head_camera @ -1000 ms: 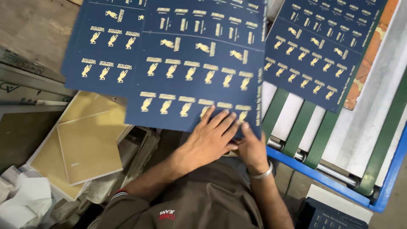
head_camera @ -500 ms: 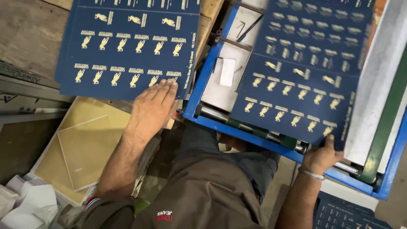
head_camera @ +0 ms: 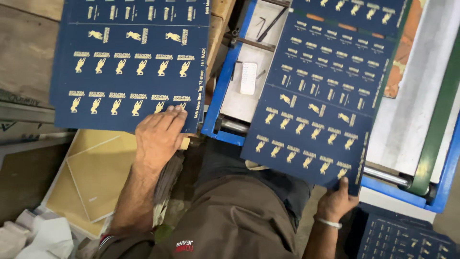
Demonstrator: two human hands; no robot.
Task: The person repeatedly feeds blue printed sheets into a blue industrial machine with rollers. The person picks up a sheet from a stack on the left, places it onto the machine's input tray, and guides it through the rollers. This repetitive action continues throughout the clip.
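Observation:
My left hand [head_camera: 158, 136] lies flat, palm down, on the near corner of a navy printed sheet [head_camera: 129, 62] with rows of gold figures, which rests on a wooden surface at the left. My right hand [head_camera: 335, 201] grips the near corner of a second navy sheet [head_camera: 316, 100] with the same gold print. That sheet lies across the blue-framed machine bed [head_camera: 225, 96], tilted, with its near edge overhanging the frame toward me.
A small white ribbed block [head_camera: 248, 77] and dark rods lie inside the blue frame. Green belts [head_camera: 438, 139] and a metal roller [head_camera: 388, 176] run along the right. Yellow boards [head_camera: 96, 172] lean below left, with crumpled paper [head_camera: 43, 240]. Another navy sheet [head_camera: 407, 237] sits low right.
A second ago both hands met at one sheet's near edge. The left sheet has since slid left onto the wooden surface, and my right hand now holds the other sheet on the machine bed.

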